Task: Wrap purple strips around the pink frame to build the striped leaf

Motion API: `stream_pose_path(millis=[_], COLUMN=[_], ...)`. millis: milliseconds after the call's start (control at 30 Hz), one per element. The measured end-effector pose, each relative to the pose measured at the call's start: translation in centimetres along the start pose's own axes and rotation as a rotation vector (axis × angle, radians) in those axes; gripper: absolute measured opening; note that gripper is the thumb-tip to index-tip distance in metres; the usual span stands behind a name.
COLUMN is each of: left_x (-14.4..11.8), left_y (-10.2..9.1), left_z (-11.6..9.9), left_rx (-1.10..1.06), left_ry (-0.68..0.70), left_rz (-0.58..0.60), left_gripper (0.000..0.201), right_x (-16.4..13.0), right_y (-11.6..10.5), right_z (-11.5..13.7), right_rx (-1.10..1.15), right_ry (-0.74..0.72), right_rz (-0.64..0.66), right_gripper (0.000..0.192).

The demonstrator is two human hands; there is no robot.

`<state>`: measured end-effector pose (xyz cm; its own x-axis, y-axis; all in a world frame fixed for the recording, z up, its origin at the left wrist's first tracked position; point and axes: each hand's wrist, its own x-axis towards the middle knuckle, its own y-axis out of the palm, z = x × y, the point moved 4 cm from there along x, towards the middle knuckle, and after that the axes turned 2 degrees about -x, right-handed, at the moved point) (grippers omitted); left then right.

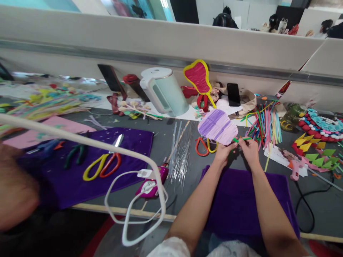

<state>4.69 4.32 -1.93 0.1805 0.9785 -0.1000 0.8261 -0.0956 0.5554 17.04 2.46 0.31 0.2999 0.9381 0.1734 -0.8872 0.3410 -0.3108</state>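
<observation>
My left hand (223,151) holds a purple and lilac heart-shaped piece made of pipe cleaners (217,126) by its lower right edge. My right hand (249,149) pinches a green pipe cleaner (242,139) that runs along that edge. Both hands hover above a purple cloth (241,200) on the grey table (184,178). Orange and yellow scissors (205,145) lie just under the heart piece.
A pile of coloured pipe cleaners (264,125) lies right of my hands, a pink glue gun (296,167) beyond. Thin silver wires (180,153), yellow-orange scissors (103,164) on another purple cloth, a white kettle (163,91), a red fan shape (199,76), white cable (134,200).
</observation>
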Motion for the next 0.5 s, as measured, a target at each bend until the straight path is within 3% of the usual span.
stream_pose_path(millis=[200, 500], left_x=[-0.30, -0.30], left_y=[0.23, 0.26], left_z=[-0.38, -0.37], left_rx=[0.023, 0.039], left_ry=[0.074, 0.117], left_rz=[-0.020, -0.010], left_gripper=[0.035, 0.034], right_x=[-0.03, -0.06], right_y=[0.22, 0.38], right_z=[-0.43, -0.47], right_rx=[0.258, 0.356], right_ry=[0.149, 0.255], right_rz=[0.029, 0.069], right_gripper=[0.028, 0.034])
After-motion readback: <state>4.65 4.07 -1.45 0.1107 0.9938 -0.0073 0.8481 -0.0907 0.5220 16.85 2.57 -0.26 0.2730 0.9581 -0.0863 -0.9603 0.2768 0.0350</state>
